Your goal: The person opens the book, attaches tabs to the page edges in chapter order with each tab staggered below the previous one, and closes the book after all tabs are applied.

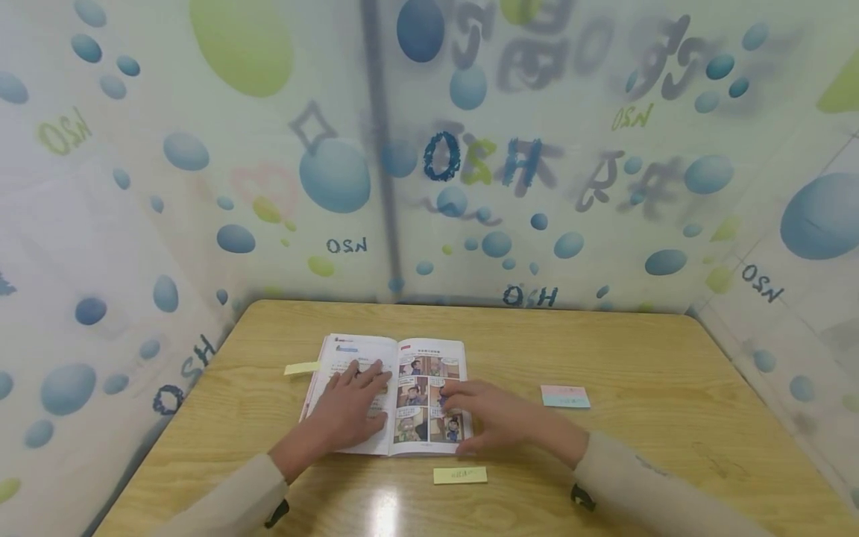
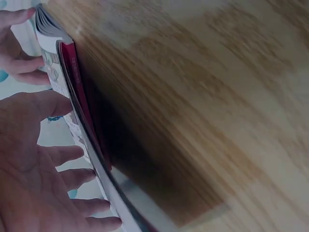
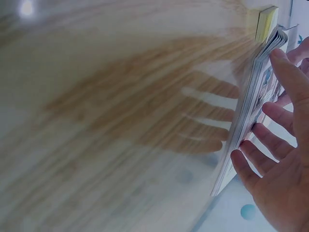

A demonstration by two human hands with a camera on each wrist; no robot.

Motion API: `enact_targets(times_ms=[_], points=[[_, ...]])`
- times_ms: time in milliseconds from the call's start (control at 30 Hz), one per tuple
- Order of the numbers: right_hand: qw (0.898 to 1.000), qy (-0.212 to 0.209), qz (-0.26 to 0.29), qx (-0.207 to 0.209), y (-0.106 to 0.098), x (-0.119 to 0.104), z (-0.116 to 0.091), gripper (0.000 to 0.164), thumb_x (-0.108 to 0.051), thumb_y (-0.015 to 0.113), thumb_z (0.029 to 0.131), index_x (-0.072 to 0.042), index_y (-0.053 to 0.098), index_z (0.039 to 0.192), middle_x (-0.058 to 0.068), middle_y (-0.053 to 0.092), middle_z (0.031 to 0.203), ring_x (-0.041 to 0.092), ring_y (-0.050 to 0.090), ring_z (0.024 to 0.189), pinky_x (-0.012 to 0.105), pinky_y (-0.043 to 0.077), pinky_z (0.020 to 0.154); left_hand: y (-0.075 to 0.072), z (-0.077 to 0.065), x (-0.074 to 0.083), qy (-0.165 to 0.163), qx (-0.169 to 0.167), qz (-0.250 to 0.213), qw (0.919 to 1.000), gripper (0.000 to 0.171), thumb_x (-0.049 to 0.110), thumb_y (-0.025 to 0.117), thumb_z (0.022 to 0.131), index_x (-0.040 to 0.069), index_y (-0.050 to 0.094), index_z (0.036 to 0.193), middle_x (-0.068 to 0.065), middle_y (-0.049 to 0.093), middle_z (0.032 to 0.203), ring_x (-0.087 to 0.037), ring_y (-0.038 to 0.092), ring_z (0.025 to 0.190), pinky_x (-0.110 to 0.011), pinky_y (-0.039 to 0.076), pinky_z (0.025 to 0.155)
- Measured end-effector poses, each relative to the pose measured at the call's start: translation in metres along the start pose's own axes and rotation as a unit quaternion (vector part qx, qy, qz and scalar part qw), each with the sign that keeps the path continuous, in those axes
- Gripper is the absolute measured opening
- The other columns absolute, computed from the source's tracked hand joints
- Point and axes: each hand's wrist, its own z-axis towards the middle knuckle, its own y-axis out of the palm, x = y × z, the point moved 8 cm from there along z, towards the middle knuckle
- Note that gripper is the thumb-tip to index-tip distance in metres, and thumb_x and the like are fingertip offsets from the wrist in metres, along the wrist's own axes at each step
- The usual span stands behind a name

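Observation:
An open book [image 1: 412, 418] lies on the wooden table, with text on its left page and comic panels on its right page. My left hand [image 1: 345, 410] rests on the left page, fingers spread. At the right page's outer edge is my right hand [image 1: 499, 414], its fingers reaching over the comic panels and its thumb by the lower corner. The left wrist view has the book's red cover [image 2: 79, 92] showing beneath the pages, the left fingertips along the edge. In the right wrist view, the right fingers lie loosely extended along the page stack [image 3: 248, 101].
A yellow slip [image 1: 302, 368] sits at the book's left edge. Another yellow pad [image 1: 459, 476] with writing lies just in front of the book. Pink and blue notes [image 1: 566, 396] are to the right on the table [image 1: 658, 418]. Patterned curtains [image 1: 577, 246] surround the table.

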Motion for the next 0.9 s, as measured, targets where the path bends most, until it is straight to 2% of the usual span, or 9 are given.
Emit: enact_targets(times_ms=[167,333,900], points=[[1.0,-0.012,-0.004,-0.007,0.002,-0.005,0.003,0.069,-0.053,0.08,0.082,-0.017,0.059,0.138,0.004,0.038,0.158,0.025,0.036,0.143,0.042,0.03,0.116,0.009,0.005,0.004,-0.003,-0.013,0.012,0.9998,0.059,0.035,0.068,0.097,0.011,0.052,0.148,-0.016,0.035,0.159,-0.049,0.026,0.144,-0.067,0.023,0.112],[1.0,-0.01,-0.019,-0.015,0.002,-0.006,0.004,0.071,-0.052,0.081,0.081,-0.016,0.059,0.139,0.006,0.038,0.158,0.025,0.036,0.143,0.042,0.031,0.115,0.013,0.006,0.004,-0.001,-0.01,0.014,0.9998,0.058,0.037,0.066,0.097,0.012,0.053,0.148,-0.018,0.034,0.159,-0.05,0.029,0.143,-0.066,0.027,0.111],[0.999,-0.013,-0.031,-0.032,-0.001,-0.009,0.005,0.058,-0.047,0.081,0.084,-0.019,0.064,0.131,0.005,0.04,0.158,0.025,0.038,0.142,0.043,0.033,0.114,0.016,0.004,0.002,0.002,-0.013,0.001,0.9999,0.057,0.036,0.064,0.099,0.012,0.051,0.15,-0.018,0.035,0.159,-0.048,0.033,0.141,-0.063,0.032,0.11]])
